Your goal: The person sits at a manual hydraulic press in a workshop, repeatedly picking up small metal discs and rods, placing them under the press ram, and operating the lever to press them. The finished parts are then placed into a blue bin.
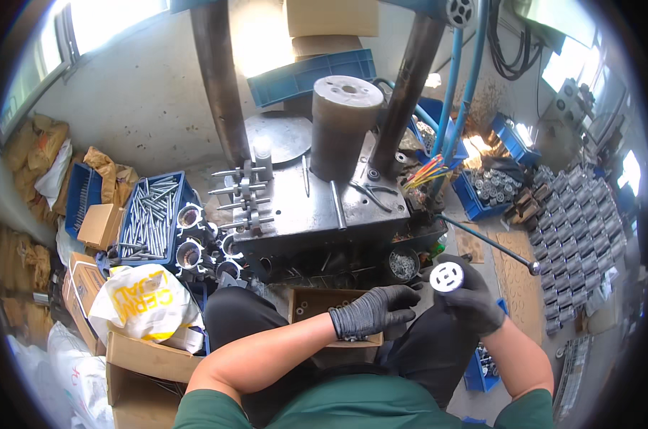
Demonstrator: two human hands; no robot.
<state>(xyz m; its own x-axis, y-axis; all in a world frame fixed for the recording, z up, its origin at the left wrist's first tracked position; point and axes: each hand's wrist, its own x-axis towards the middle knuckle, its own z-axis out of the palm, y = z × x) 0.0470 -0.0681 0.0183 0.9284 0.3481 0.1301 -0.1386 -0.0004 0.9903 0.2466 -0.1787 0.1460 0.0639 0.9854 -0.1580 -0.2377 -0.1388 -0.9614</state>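
My right hand [474,304], in a dark grey glove, is closed around a round metal part [447,277] whose pale slotted end face points up. My left hand [370,312], gloved too, reaches across toward it with fingers stretched out and nothing visible in them. Beneath the left hand is a cardboard box [302,294] holding small rings. In front of me, the steel press bed [295,214] carries a thick metal cylinder [345,132], a pair of pliers [374,195], a short rod [338,205] and several shafts fitted with round pieces [250,207].
On the left, a blue bin [152,218] is full of metal shafts, beside housings [189,254] and a white plastic bag [149,300]. Two press columns [220,79] rise behind the bed. A long ball-ended lever [492,244] juts right, near stacked metal cylinders [578,239].
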